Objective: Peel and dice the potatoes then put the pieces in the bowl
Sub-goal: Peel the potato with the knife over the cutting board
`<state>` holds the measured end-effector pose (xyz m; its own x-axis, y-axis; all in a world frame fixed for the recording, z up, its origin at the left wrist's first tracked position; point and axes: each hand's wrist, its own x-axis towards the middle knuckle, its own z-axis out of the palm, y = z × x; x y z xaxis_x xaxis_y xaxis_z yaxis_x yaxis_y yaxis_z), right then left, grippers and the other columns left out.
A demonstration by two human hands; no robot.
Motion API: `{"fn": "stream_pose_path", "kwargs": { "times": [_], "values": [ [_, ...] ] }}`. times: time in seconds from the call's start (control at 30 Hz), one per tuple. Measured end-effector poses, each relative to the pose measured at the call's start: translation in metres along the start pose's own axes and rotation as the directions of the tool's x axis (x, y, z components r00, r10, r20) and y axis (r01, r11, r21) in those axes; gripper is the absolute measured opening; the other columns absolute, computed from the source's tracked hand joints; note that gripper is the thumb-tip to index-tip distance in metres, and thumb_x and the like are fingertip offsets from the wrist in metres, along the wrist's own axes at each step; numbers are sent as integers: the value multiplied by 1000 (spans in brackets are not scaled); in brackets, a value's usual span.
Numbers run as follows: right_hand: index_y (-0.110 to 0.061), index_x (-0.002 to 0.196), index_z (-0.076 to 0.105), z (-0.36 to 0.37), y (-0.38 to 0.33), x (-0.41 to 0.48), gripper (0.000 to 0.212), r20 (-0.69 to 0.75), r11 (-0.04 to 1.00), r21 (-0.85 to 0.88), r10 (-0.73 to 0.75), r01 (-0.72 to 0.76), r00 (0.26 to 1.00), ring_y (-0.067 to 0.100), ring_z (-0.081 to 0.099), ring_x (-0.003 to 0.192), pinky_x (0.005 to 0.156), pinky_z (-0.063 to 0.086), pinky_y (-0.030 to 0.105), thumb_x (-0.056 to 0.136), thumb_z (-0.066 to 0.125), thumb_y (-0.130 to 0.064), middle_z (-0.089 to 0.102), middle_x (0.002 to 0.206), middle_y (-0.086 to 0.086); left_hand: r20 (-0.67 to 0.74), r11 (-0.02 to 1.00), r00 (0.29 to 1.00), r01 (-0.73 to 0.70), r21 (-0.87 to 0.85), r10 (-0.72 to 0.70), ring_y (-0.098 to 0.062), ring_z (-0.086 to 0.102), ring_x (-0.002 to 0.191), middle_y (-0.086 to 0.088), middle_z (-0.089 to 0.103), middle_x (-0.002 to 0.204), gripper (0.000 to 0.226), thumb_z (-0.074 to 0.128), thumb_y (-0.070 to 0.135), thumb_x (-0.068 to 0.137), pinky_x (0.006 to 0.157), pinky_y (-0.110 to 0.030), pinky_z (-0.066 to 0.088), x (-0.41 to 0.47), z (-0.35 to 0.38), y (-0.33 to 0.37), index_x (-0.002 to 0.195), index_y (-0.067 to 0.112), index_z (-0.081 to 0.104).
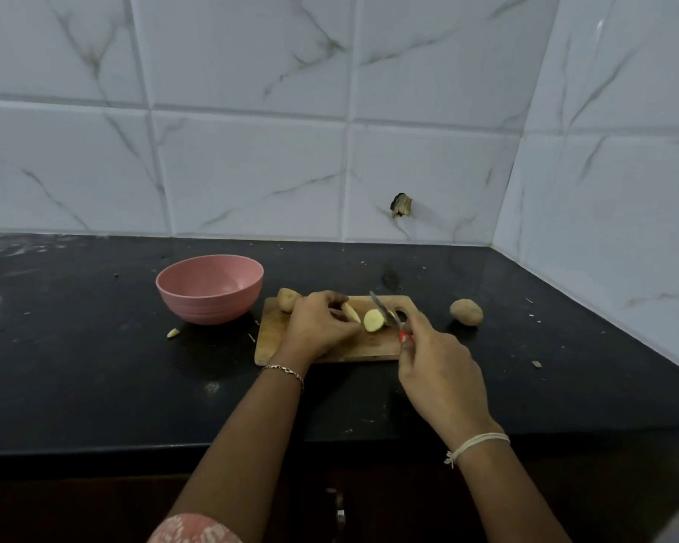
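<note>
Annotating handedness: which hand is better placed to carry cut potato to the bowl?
Probably the left hand: it holds a potato wedge nearest the pink bowl; the right hand grips the knife.

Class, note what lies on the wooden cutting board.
An unpeeled potato at its far left corner, a cut potato half, and a slice the left hand holds. That hand covers the board beneath it.
</note>
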<state>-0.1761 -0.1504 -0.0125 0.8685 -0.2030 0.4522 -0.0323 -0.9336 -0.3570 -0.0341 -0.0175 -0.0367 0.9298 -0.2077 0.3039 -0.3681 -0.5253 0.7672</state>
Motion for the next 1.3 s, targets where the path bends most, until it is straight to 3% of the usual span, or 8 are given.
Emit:
{"fn": "stream_pose_path", "kwargs": {
  "times": [0.17,0.3,0.37,0.5,0.73,0.97,1.17,1.3],
  "values": [
    [-30,97,43,21,8,17,8,-67,986,153,73,-62,995,3,49,57,47,27,19,99,48,-25,51,69,-12,-21,991,1000,6,130,-4,-4,63,84,9,67,84,47,76,27,72,77,-21,53,-8,-6,7,116,15,65],
    [-29,95,49,34,11,27,6,-93,952,297,113,-81,989,8,53,55,48,32,25,99,49,-23,57,66,-8,-13,934,999,42,355,-40,-7,48,97,7,58,105,45,70,46,69,74,-25,44,-17,-26,4,111,34,62],
    [-29,94,50,36,12,30,7,-81,940,328,128,-95,988,8,53,53,47,31,24,98,50,-24,57,66,-7,-17,921,998,59,386,-57,-11,54,99,7,55,110,46,69,50,66,76,-27,46,-19,-34,-2,109,36,62],
    [-28,93,50,39,17,32,7,-74,907,394,192,-148,979,12,53,55,48,30,25,98,50,-23,56,66,-6,-58,902,997,62,427,-41,-10,59,106,12,64,109,48,69,47,67,75,-26,44,-24,-46,-10,112,32,61],
    [-25,98,52,38,18,31,1,-113,895,404,253,-188,961,11,56,60,47,31,26,99,51,-25,58,71,-6,-24,842,992,-96,532,128,-17,51,117,8,58,119,52,64,50,72,87,-36,51,-21,-31,5,120,31,64],
    [-25,98,53,38,24,32,2,-73,873,437,275,-217,959,9,54,61,48,30,26,97,52,-24,57,72,-9,23,729,999,-46,683,42,-20,52,116,2,62,118,50,57,57,77,92,-37,48,-10,-29,9,117,28,65],
    [-27,97,50,39,23,33,3,-94,898,384,268,-213,959,12,55,65,48,30,26,99,49,-25,60,76,-7,74,791,990,-140,595,119,-20,49,122,5,59,126,49,58,54,82,101,-40,41,-7,-25,13,125,31,61],
    [-26,98,49,39,25,33,3,-73,897,369,288,-242,955,16,56,71,52,32,29,99,47,-25,61,82,-5,299,854,935,-308,419,191,-21,45,129,5,57,135,56,63,54,85,106,-40,38,0,-5,27,136,32,53]
  ]
}}
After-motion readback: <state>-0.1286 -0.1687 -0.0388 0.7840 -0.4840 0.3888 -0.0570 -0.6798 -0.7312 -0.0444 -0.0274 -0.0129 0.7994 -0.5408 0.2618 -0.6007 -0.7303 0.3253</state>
